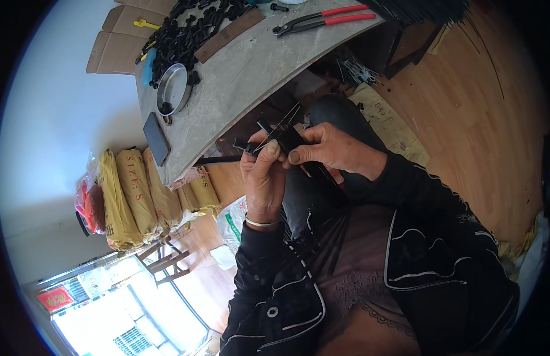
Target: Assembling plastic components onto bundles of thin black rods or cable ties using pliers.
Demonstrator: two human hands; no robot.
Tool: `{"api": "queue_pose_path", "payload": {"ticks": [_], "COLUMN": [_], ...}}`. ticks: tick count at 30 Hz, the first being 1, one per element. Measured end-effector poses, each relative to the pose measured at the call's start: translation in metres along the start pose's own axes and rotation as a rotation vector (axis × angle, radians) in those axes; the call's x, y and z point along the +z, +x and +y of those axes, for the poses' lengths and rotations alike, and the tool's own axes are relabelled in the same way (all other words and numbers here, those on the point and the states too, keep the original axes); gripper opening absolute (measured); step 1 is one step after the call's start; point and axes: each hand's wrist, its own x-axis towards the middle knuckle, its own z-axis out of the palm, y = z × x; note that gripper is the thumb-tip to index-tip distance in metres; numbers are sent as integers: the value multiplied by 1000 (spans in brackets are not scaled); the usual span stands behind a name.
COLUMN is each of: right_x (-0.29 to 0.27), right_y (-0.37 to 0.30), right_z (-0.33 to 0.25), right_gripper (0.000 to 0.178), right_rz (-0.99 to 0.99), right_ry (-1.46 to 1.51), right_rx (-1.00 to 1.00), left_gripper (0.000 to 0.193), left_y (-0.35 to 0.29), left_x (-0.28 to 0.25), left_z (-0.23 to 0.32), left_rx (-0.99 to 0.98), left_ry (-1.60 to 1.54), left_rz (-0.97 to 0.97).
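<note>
Above my lap, my two hands meet in front of the table edge. My left hand [266, 178] is closed, thumb against fingertips, on a small black part with thin wires [295, 110]. My right hand [337, 151] is closed round a dark black piece [290, 140], its thumb pressed near the left thumb. A short black rod [264, 126] sticks up between the hands. The fingers hide how these parts join. Long dark strips [322, 184] hang below the hands, over my legs.
On the grey table [239, 77] lie a heap of black bolt-like parts [189, 35], a round metal dish [173, 89], a dark phone-like slab [157, 139], a brown strip [230, 34] and red-handled pincers [325, 21]. Yellow sacks [135, 190] stand at left. Thin black rods [417, 10] lie far right.
</note>
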Motion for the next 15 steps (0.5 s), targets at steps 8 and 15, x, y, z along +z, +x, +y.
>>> {"api": "queue_pose_path", "payload": {"ticks": [8,15], "right_x": [9,1], "right_y": [-3,-2], "right_z": [-5,11], "right_gripper": [25,26], "right_rz": [44,-50], "right_ry": [44,244], "right_rx": [113,118], "left_gripper": [26,28], "left_y": [-6,-9], "left_x": [2,-3], "left_z": [-2,-10], "left_rx": [88,1], "left_ry": [93,-125], "left_rz": [73,47]}}
